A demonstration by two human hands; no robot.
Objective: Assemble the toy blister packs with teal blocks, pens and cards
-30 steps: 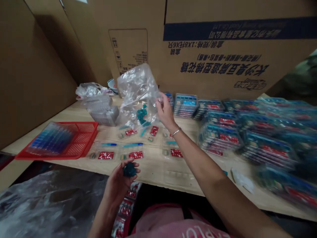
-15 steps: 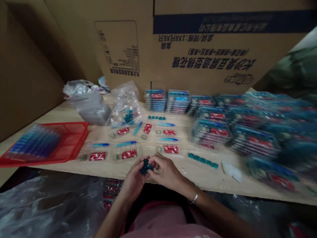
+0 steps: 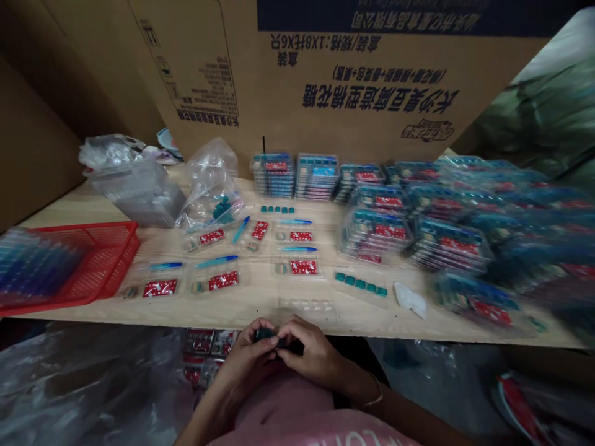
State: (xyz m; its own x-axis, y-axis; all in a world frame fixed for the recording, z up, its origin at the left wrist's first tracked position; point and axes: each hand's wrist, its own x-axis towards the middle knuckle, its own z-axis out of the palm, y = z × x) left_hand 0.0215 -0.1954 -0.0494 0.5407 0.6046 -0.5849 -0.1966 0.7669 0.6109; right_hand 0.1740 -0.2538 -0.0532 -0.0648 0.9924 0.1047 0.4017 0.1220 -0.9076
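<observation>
Drawn back to the front edge of the desk [image 3: 260, 313] since the earlier frame, left hand [image 3: 246, 359] and right hand [image 3: 311, 356] meet, their grip clamped together on a dark teal piece [image 3: 266, 335], partly hidden by fingers. Clear plastic packs [image 3: 297, 248] with red labels lie in rows; a cardboard carton [image 3: 353, 80] behind shows "1X8" and Chinese print upside down.

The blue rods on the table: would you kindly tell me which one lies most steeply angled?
The blue rod just below the clear bag; the other rods lie nearly crosswise.
</observation>
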